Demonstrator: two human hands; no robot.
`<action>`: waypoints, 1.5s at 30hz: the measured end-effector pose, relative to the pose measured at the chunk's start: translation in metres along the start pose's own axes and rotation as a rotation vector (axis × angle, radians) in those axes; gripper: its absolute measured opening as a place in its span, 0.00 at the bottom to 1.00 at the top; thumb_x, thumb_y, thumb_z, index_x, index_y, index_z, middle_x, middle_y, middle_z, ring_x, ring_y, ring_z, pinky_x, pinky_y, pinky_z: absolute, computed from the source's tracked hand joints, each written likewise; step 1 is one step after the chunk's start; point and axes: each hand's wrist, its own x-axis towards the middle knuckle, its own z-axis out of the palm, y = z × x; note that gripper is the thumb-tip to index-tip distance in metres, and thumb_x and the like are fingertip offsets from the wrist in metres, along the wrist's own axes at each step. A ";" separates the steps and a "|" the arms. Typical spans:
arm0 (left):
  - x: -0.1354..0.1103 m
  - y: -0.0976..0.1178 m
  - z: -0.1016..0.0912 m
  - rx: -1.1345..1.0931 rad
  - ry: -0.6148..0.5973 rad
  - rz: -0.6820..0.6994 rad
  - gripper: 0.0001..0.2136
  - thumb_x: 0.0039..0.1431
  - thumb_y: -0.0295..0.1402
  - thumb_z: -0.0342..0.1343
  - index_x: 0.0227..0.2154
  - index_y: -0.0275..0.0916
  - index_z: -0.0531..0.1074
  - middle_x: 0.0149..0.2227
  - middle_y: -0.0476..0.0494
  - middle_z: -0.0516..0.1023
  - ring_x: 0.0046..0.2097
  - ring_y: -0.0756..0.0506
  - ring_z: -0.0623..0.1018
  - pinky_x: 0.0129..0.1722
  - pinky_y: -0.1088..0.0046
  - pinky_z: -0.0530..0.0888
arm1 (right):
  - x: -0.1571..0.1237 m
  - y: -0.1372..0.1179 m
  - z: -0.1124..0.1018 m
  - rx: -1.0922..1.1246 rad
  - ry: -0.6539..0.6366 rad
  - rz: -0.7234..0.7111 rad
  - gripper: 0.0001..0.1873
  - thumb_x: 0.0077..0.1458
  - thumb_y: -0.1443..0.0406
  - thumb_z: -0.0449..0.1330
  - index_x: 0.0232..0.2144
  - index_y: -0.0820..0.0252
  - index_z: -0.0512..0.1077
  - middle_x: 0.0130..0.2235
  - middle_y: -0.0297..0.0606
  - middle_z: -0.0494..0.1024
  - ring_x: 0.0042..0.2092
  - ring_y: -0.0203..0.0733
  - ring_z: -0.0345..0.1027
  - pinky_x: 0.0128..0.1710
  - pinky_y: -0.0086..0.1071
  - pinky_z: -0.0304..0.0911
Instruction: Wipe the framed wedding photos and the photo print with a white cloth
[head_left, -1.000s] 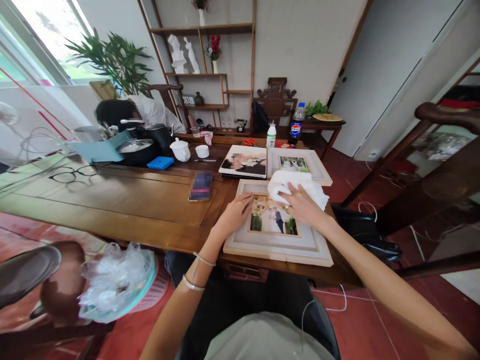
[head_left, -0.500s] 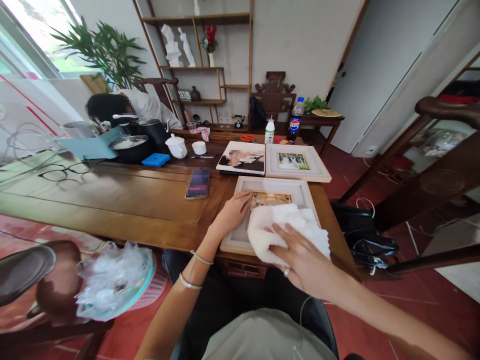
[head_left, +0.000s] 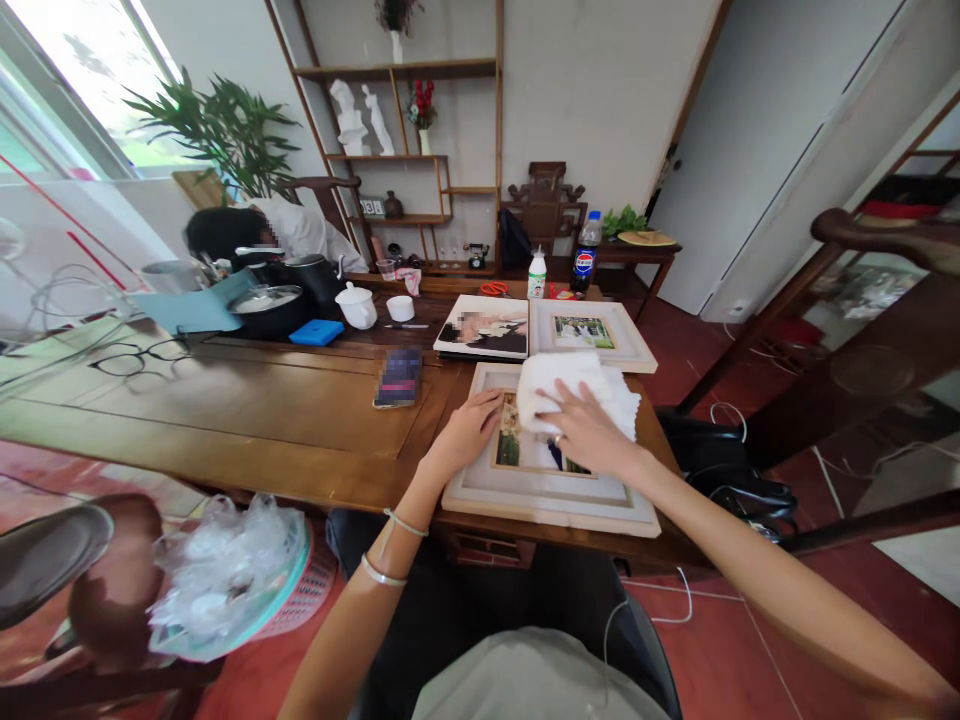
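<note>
A white picture frame (head_left: 525, 490) with a photo lies flat on the near right end of the wooden table (head_left: 225, 400). My left hand (head_left: 466, 432) rests on the frame's left border, fingers flat and together, steadying it. My right hand (head_left: 589, 432) presses a white cloth (head_left: 570, 385) onto the photo glass, fingers spread over the cloth. The cloth covers the upper right part of the photo.
Two more framed pictures (head_left: 487, 328) (head_left: 589, 335) lie just beyond. A phone (head_left: 399, 378) lies left of the frame, glasses (head_left: 139, 355) further left. Pots, a teapot (head_left: 357, 305) and bottles (head_left: 581, 260) stand at the back. Another person (head_left: 247, 228) sits across. A basket with plastic bags (head_left: 225, 570) sits lower left.
My right hand slid the cloth from the frame's top down to its near edge, then back up over the photo. My left hand stayed on the frame's left side.
</note>
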 end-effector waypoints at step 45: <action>0.000 -0.002 0.001 0.008 0.000 0.024 0.17 0.63 0.29 0.45 0.53 0.36 0.68 0.58 0.38 0.68 0.61 0.43 0.65 0.60 0.61 0.63 | -0.088 -0.052 -0.021 0.068 -0.053 0.022 0.24 0.48 0.73 0.52 0.48 0.59 0.72 0.57 0.48 0.68 0.63 0.52 0.51 0.60 0.50 0.50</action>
